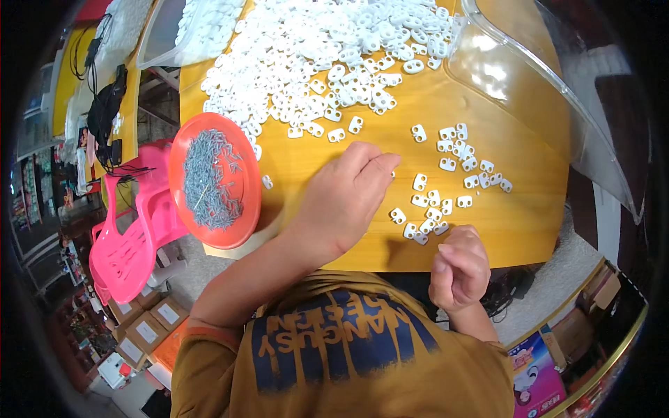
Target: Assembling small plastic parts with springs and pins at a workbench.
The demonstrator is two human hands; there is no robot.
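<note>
There at the left sat the red plate [249,191], heaped with grey nails [209,181], and everything played out from it! Behind the plate and off to its right sprawled the great pile of white clips [279,70]. Right of the plate, in came the left hand [348,195], knuckles up, fingertips drawn together, a sliver of a white clip [394,174] peeping out right beside them; whether they gripped it, I couldn't tell. Good handling there, I judged, meant a light pinch on one clip's sides, holes left uncovered, wrist off its neighbours. Farther right of the plate lay the loose clips [447,164], two-holed and scattered, and at their near side the right hand [461,268], fingers curled in, thumb close; anything inside was hidden. Steady and low looked best for that one.

Now the edges! The plate itself seemed to reach over the table's [519,226] left side, so a sweeping left elbow risked a spill. Between plate and loose clips, the left forearm took up the near lane. The easiest room was the yellow surface farthest right of the plate, short of the clear plastic container [488,76] behind it.
</note>
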